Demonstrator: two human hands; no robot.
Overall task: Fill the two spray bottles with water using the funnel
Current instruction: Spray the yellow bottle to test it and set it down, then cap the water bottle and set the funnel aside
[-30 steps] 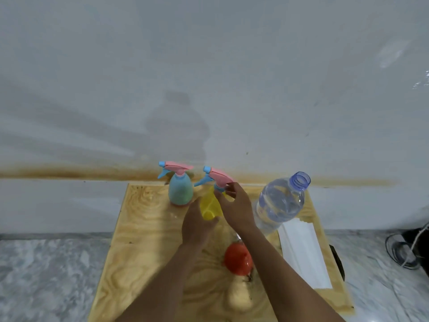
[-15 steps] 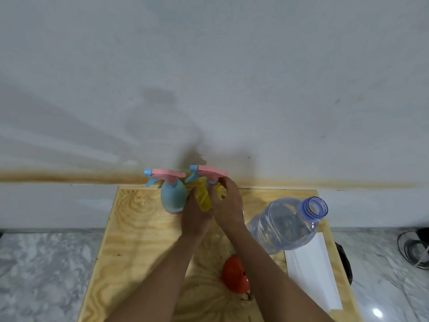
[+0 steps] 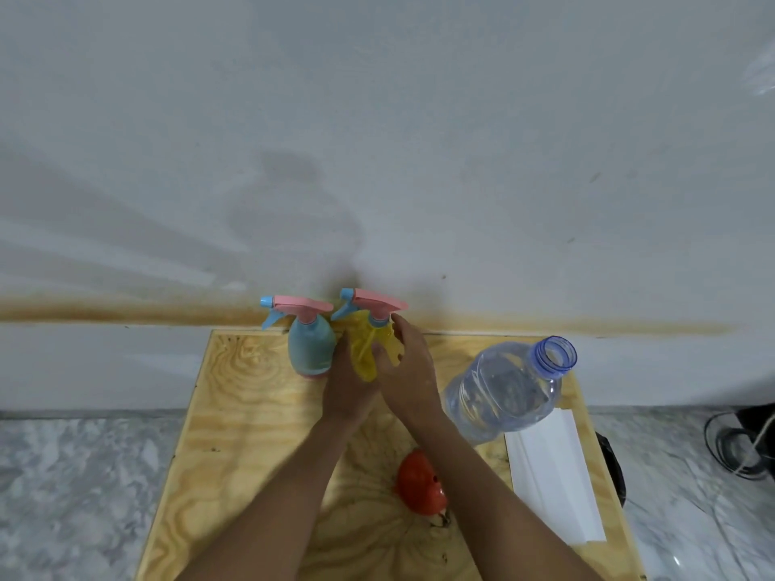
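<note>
a: where's the yellow spray bottle (image 3: pixel 364 350)?

b: upright at the far edge of the wooden table (image 3: pixel 251 413), close to the wall. both hands are on it, so only a strip of its yellow body and its pink trigger head show.

a: how do the hands sit?

b: the left hand (image 3: pixel 350 383) wraps the body from the near left side. its fingertips go round the bottle and are hidden. the right hand (image 3: pixel 409 371) curls against the right side, with its fingers up by the neck under the trigger head. i cannot tell whether the head is screwed tight or loose.

a: and around it?

b: the blue spray bottle (image 3: pixel 310 350) stands just left of it. the left hand covers the gap, so i cannot tell if they touch. the clear water bottle (image 3: pixel 503 392) stands near on its right, its blue-ringed mouth open. the red funnel (image 3: pixel 419 486) lies nearer the person than the yellow bottle, partly behind the right forearm, and its spout is hard to make out. a white sheet (image 3: pixel 549 471) lies farther right. the bottom edge cuts off both forearms.
</note>
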